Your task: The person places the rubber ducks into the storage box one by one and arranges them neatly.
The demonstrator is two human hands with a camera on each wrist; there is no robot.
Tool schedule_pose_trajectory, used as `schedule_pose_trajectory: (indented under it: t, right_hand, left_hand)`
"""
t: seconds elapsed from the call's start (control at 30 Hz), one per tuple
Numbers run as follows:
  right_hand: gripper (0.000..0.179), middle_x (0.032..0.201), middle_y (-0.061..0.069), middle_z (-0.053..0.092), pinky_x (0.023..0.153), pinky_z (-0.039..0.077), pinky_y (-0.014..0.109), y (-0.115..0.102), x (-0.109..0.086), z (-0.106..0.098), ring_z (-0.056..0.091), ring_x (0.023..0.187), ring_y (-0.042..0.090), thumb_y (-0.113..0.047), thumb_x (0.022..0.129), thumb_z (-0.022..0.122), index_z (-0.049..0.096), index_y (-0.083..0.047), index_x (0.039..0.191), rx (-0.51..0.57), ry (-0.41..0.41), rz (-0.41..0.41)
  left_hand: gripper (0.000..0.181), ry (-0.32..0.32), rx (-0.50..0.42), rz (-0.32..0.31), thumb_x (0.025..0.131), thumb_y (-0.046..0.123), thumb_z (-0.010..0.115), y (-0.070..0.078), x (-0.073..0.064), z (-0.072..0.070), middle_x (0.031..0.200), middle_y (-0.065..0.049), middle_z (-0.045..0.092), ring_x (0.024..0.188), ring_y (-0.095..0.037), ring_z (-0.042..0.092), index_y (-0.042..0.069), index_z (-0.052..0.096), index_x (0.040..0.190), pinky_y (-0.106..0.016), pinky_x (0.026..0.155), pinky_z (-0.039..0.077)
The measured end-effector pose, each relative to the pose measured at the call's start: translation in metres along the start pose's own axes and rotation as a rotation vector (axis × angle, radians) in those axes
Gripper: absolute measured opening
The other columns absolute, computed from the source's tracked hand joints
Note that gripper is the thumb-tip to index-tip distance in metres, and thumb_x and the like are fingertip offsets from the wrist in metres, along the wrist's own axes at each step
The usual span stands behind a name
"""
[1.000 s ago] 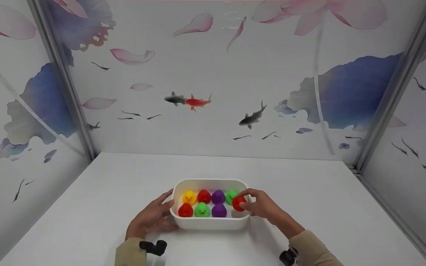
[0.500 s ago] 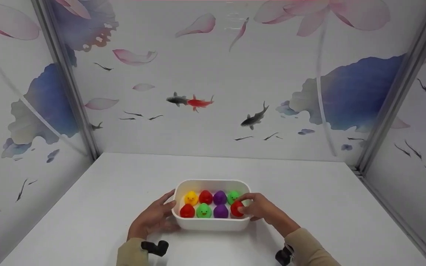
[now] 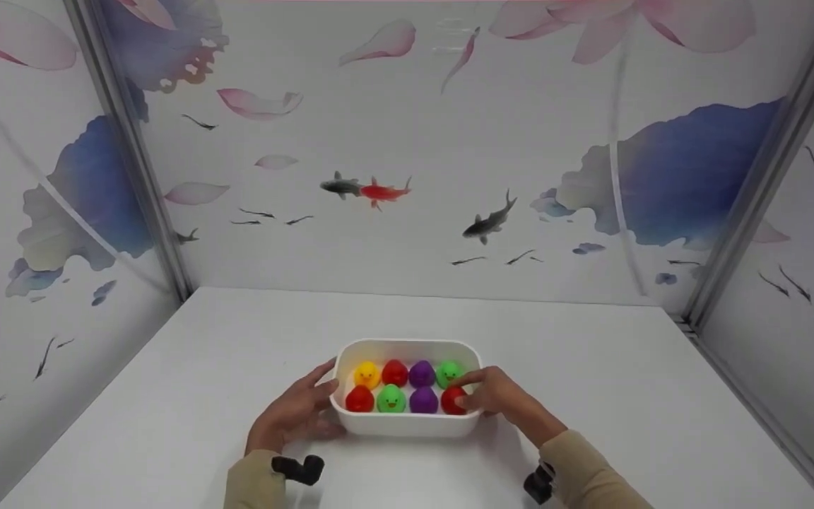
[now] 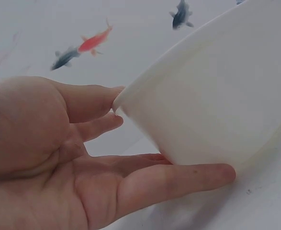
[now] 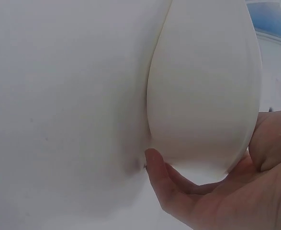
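Note:
A white plastic tub [image 3: 407, 425] holds several small toy ducks in two rows. The yellow duck [image 3: 367, 375] and green duck [image 3: 391, 399] show beaks. In the near right corner is a red duck [image 3: 451, 401], pinched between the thumb and index finger of my right hand [image 3: 504, 397]. The other right fingers stay outside; in the right wrist view they lie by the outer wall of the tub [image 5: 202, 86]. My left hand [image 3: 295, 413] grips the tub's left end. In the left wrist view its thumb meets the rim, with fingers along the side and base.
The tub stands on a white table [image 3: 251, 332]. Behind and at both sides rise white panels printed with fish, petals and blue leaves. Metal posts [image 3: 138, 155] mark the corners. A black wrist camera [image 3: 299, 469] sits by the left sleeve.
My right hand has lowered the red duck into the tub's near right corner, beside the purple duck. The left hand keeps its grip on the tub's left end.

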State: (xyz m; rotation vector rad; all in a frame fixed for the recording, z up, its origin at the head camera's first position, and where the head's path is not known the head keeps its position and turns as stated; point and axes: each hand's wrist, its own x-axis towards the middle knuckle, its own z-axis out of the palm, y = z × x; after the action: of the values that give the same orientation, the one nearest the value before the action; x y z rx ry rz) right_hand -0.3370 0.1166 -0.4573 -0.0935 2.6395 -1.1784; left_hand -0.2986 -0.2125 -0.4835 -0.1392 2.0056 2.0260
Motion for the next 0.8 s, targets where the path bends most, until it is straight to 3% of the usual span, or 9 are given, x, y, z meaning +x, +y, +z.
schedule_pose_trajectory:
  t: [0.37,0.6,0.8]
  right_hand:
    - [0.03,0.115,0.012,0.066,0.076,0.06,0.031,0.0,-0.002,0.005,0.058,0.091,0.021,-0.014,0.082,0.082,0.074,-0.011,0.11,-0.014,0.024,-0.003]
    - [0.029,0.118,0.012,0.068,0.078,0.059,0.032,-0.001,-0.003,0.006,0.057,0.098,0.023,-0.013,0.081,0.082,0.077,-0.012,0.11,-0.009,0.03,-0.02]
    - [0.034,0.127,0.014,0.067,0.093,0.059,0.041,-0.003,-0.005,0.003,0.058,0.111,0.028,-0.016,0.08,0.084,0.076,-0.013,0.113,-0.013,0.023,-0.024]
  left_hand:
    - [0.067,0.003,-0.001,-0.017,0.103,0.032,0.055,-0.003,-0.002,-0.001,0.16,-0.029,0.031,0.138,-0.047,0.046,0.025,0.022,0.161,-0.058,0.088,0.058]
    - [0.066,-0.01,-0.003,0.002,0.104,0.029,0.054,-0.002,-0.006,0.0,0.16,-0.029,0.03,0.142,-0.049,0.04,0.024,0.021,0.161,-0.06,0.088,0.057]
    - [0.064,0.072,0.115,-0.009,0.104,0.029,0.052,0.004,-0.01,0.005,0.158,-0.029,0.033,0.136,-0.05,0.046,0.021,0.023,0.161,-0.051,0.082,0.062]
